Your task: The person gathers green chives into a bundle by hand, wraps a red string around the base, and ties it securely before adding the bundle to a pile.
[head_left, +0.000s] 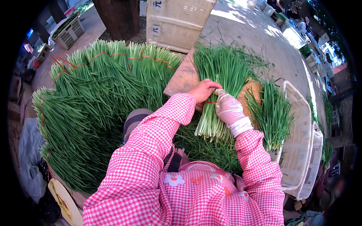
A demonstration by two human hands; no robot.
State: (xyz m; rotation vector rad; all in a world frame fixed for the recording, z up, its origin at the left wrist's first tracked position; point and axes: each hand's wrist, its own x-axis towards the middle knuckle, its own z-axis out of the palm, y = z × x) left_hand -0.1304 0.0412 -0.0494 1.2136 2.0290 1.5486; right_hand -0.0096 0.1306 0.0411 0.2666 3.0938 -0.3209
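A thick bundle of long green chives [222, 66] lies in front of me, its pale cut ends toward me and its leaf tips pointing away. A red band [211, 103] crosses it near the pale stalks. My bare left hand [203, 90] is closed on the bundle's left side, just above the band. My right hand [229, 108], in a thin whitish glove, grips the right side. Thumbs and fingertips of both hands meet on top of the bundle; whether they pinch a tie there is hidden. Under the bundle is a wooden board [183, 77].
Many red-banded chive bundles [102, 71] stand packed at my left. Loose chives [271, 113] lie on the right beside a white plastic crate [298, 137]. An upright cream crate [179, 22] and a tree trunk [117, 19] stand ahead. Chive scraps [207, 150] cover the space below my hands.
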